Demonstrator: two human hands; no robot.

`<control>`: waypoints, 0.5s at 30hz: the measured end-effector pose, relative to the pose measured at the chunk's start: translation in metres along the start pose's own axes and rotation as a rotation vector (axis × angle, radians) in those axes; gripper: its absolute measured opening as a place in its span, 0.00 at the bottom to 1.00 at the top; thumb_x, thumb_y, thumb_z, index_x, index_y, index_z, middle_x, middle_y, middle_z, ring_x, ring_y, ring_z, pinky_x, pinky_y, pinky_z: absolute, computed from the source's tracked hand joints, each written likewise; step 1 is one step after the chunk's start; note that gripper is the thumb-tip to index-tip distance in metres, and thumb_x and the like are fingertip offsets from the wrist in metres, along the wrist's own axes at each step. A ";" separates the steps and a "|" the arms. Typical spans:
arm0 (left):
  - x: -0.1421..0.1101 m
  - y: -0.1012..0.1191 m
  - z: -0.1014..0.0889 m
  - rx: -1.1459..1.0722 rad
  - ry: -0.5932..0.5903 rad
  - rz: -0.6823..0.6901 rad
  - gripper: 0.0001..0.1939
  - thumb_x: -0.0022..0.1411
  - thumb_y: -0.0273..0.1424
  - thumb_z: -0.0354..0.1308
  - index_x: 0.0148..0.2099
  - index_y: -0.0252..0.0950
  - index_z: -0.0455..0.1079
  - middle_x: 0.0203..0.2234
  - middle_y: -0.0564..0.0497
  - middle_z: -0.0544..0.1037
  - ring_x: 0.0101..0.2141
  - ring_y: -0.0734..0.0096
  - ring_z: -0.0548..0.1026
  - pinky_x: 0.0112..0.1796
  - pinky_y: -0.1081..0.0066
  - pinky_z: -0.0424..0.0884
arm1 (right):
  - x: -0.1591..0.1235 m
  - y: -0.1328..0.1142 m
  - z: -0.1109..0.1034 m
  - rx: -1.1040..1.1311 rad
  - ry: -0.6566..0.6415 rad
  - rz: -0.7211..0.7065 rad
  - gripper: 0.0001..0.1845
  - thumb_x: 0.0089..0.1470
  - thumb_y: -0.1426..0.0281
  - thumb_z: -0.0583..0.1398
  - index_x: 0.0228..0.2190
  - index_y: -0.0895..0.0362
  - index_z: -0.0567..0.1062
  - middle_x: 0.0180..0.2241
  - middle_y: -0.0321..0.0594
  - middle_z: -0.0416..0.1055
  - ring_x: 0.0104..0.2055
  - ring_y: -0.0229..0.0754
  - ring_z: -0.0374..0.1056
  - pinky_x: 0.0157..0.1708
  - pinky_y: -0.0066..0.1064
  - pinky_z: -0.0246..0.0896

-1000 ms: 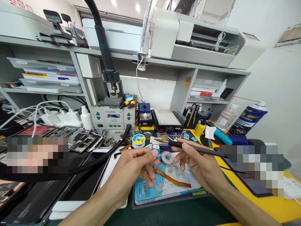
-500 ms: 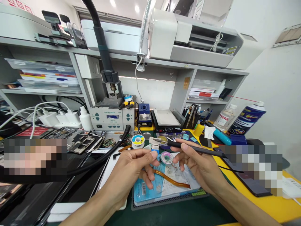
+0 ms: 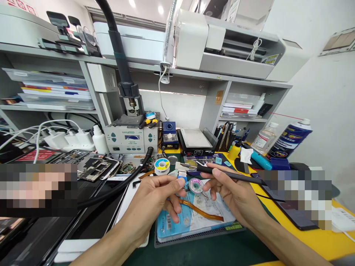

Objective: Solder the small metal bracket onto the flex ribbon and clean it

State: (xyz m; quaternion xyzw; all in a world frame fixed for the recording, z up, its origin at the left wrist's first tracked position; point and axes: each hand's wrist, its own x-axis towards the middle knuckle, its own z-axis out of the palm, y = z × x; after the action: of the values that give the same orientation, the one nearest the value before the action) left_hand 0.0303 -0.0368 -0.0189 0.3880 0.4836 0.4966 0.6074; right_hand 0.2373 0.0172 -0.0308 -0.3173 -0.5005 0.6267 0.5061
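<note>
My right hand (image 3: pixel 233 186) grips a soldering iron (image 3: pixel 222 173) by its black handle, the metal tip pointing left above the bench. My left hand (image 3: pixel 158 199) is closed in a pinch near the tip, its other fingers curled loosely; what the fingertips hold is mostly hidden. An orange flex cable (image 3: pixel 202 212) runs out from behind those fingers to the right. Between my hands is a round reel of desoldering braid (image 3: pixel 196 185); whether it rests or is held I cannot tell. Below lies a blue and white printed pad (image 3: pixel 177 231).
Behind my left hand stands a solder spool (image 3: pixel 162 166). A hot-air station (image 3: pixel 130 139), an iron stand (image 3: pixel 169 133) and a heating plate (image 3: pixel 194 139) line the back. Circuit boards (image 3: pixel 97 168) and a thick black hose (image 3: pixel 111 194) lie left; a spray can (image 3: pixel 291 138) stands right.
The whole view has shifted very slightly. Both hands and the soldering iron keep almost the same pose.
</note>
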 end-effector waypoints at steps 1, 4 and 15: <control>0.000 0.000 0.000 0.006 0.002 -0.002 0.17 0.56 0.42 0.69 0.29 0.31 0.77 0.20 0.50 0.75 0.16 0.76 0.70 0.18 0.75 0.70 | 0.000 0.000 -0.001 -0.004 -0.004 -0.005 0.17 0.54 0.62 0.69 0.45 0.54 0.82 0.39 0.49 0.81 0.31 0.45 0.76 0.23 0.30 0.68; 0.001 -0.001 0.001 0.019 -0.001 -0.007 0.18 0.56 0.42 0.68 0.29 0.31 0.76 0.19 0.50 0.74 0.16 0.76 0.69 0.17 0.76 0.70 | 0.001 0.002 -0.003 -0.008 -0.016 -0.013 0.16 0.56 0.63 0.68 0.45 0.54 0.82 0.40 0.49 0.81 0.31 0.45 0.77 0.23 0.30 0.69; -0.002 0.002 0.002 0.018 0.002 -0.013 0.18 0.57 0.43 0.67 0.28 0.32 0.75 0.17 0.51 0.74 0.15 0.75 0.69 0.17 0.75 0.70 | 0.003 0.001 -0.003 -0.016 -0.042 -0.017 0.14 0.55 0.64 0.68 0.42 0.56 0.83 0.36 0.49 0.81 0.31 0.46 0.76 0.23 0.30 0.69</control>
State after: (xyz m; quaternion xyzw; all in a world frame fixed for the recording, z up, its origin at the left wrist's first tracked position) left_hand 0.0317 -0.0380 -0.0165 0.3901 0.4911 0.4886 0.6065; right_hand 0.2386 0.0209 -0.0327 -0.3039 -0.5186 0.6250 0.4981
